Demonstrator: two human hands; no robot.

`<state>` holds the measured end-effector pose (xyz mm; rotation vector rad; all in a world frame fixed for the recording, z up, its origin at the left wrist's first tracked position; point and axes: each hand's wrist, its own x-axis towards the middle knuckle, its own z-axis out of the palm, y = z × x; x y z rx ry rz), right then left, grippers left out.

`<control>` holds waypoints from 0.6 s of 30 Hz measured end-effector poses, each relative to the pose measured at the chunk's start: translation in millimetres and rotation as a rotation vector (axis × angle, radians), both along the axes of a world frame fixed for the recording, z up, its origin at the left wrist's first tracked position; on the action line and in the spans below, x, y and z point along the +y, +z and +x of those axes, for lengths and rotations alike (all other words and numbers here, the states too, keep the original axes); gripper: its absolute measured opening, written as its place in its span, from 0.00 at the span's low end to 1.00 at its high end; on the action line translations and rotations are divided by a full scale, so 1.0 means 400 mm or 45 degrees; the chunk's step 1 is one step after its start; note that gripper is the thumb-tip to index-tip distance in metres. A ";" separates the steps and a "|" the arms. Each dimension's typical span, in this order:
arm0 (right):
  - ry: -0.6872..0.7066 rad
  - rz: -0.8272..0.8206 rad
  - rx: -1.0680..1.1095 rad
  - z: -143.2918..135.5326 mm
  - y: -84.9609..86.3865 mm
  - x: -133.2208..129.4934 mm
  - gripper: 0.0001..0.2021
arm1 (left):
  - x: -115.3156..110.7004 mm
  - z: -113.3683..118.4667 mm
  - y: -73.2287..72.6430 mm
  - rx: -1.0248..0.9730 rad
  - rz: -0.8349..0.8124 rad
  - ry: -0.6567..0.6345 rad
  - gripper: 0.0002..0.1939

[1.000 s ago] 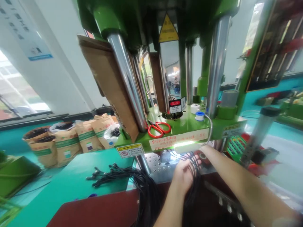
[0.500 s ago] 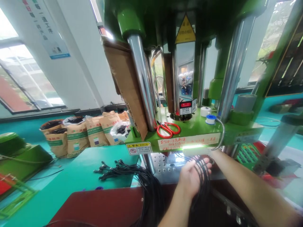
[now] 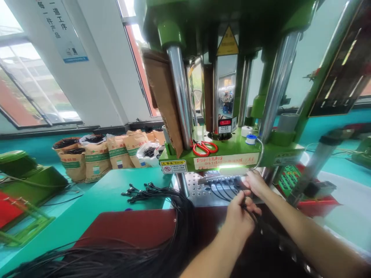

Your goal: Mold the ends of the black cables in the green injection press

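Note:
My left hand [image 3: 242,212] is closed around several black cables [image 3: 222,190] in front of the press. The cables fan out from it to a metal mould [image 3: 214,178] below the green press plate. My right hand [image 3: 256,183] reaches to the mould's right end with curled fingers. Their tips are partly hidden, and I cannot make out what they hold. To the left, a thick bundle of black cables [image 3: 185,216] hangs over the brown board, its connector ends [image 3: 139,192] on the green tabletop.
The green press [image 3: 185,154] with steel columns stands ahead. Red-handled scissors [image 3: 205,147] and a blue-rimmed tape roll [image 3: 251,139] lie on its plate. Cardboard [image 3: 165,100] leans on the left column. Brown sacks [image 3: 97,158] stand behind the green tabletop [image 3: 104,189]. A control panel [image 3: 285,179] sits right.
My left hand has turned from palm-up to a closed grip on the cables. The mould and the cables' spread now show under the plate. The view has shifted, showing more of the cable bundle.

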<state>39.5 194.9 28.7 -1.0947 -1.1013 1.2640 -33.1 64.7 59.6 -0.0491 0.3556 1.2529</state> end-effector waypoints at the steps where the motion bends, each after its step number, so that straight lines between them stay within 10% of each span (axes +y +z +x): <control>1: -0.019 -0.006 0.014 0.001 0.000 -0.008 0.09 | -0.015 0.000 0.007 -0.029 -0.006 -0.010 0.13; 12: -0.154 -0.045 0.043 0.033 0.009 -0.096 0.08 | -0.271 0.007 -0.040 -0.129 0.057 -0.185 0.10; 18: -0.184 0.021 -0.029 0.050 -0.020 -0.140 0.07 | -0.408 -0.068 -0.086 0.296 0.327 -0.137 0.06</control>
